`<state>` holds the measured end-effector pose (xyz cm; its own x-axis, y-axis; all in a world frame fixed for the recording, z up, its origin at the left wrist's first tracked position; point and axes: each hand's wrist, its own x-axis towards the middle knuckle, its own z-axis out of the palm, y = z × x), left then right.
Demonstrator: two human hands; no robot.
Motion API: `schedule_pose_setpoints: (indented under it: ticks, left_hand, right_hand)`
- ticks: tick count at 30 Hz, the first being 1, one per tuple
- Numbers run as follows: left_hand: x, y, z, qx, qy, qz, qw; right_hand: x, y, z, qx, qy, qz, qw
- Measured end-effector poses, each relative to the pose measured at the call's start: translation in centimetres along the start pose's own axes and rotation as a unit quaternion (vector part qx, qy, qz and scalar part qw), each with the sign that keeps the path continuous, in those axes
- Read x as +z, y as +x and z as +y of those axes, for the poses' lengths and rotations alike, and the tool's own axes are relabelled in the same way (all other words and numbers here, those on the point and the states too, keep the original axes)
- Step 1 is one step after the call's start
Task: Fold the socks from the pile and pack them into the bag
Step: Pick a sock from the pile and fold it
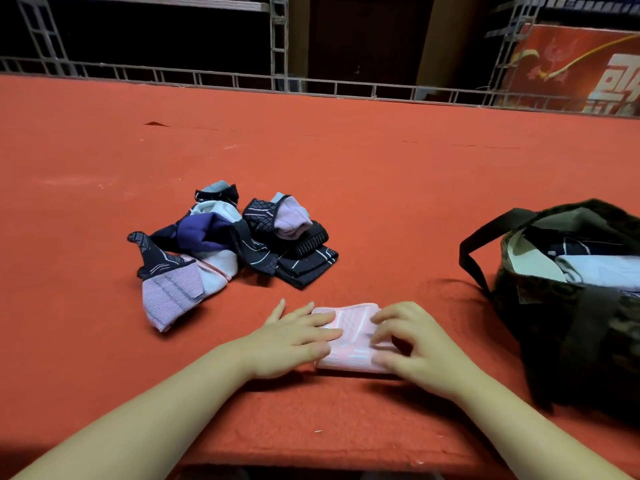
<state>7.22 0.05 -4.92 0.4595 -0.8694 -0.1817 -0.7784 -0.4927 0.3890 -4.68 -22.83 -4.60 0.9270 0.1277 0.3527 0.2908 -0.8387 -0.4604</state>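
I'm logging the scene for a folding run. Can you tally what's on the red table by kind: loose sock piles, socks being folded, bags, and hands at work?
Heap of mixed dark, purple and pale socks: 1 (socks in it too tangled to count)
Folded pink patterned sock under the hands: 1
Dark open fabric bag with strap: 1
Hands, left hand and right hand: 2
Total: 5
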Motion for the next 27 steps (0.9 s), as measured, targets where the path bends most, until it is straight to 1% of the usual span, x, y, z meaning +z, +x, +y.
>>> schedule_pose_setpoints:
  ticks: [3,5,7,10,13,15,17,19,21,22,23,25,27]
  left_hand:
    - [-0.2,-0.1,0.0,-0.012,0.006,-0.003,1.000]
    - [-0.2,-0.1,0.1,-0.011,0.013,-0.005,1.000]
    - [0.1,-0.3,0.4,-0.002,-0.005,0.020,1.000]
    - [0.9,-0.7,1.1,-0.009,-0.091,0.085,0.992]
    - [1.5,-0.9,1.8,-0.047,-0.178,0.131,0.974]
    - [2.0,-0.5,2.1,-0.079,-0.187,0.159,0.966]
    - [2.2,-0.1,2.3,-0.118,-0.174,0.185,0.960]
    - [2.2,0.5,2.5,-0.157,-0.131,0.214,0.955]
    - [2.2,0.8,2.6,-0.191,-0.078,0.243,0.948]
    - [2.2,0.9,2.6,-0.205,-0.074,0.248,0.944]
    - [1.9,0.9,2.7,-0.217,-0.079,0.237,0.944]
    - [1.3,1.0,2.5,-0.227,-0.072,0.187,0.953]
    - [0.8,1.2,2.6,-0.223,-0.054,0.130,0.965]
  right_hand:
    - [0.4,-1.3,-0.6,-0.040,-0.080,-0.056,0.994]
    - [0.7,-1.1,-1.1,-0.022,-0.087,-0.041,0.995]
    - [0.6,-0.8,-1.9,0.003,-0.098,-0.020,0.995]
    - [0.2,-0.9,-2.8,0.026,-0.066,-0.018,0.997]
    - [-0.4,-0.7,-2.9,0.102,0.009,-0.031,0.994]
    - [-0.4,-0.1,-2.6,0.146,0.044,-0.023,0.988]
    - [0.2,0.8,-2.5,0.184,0.039,-0.001,0.982]
    - [1.1,1.6,-2.4,0.240,0.023,0.023,0.970]
    - [1.7,2.0,-2.1,0.291,-0.025,0.030,0.956]
    - [1.9,2.1,-1.9,0.294,-0.065,0.026,0.953]
    - [2.1,1.9,-1.6,0.290,-0.099,0.020,0.952]
    - [2.2,1.5,-1.4,0.291,-0.133,0.006,0.947]
    - [2.1,1.0,-1.3,0.291,-0.136,-0.033,0.946]
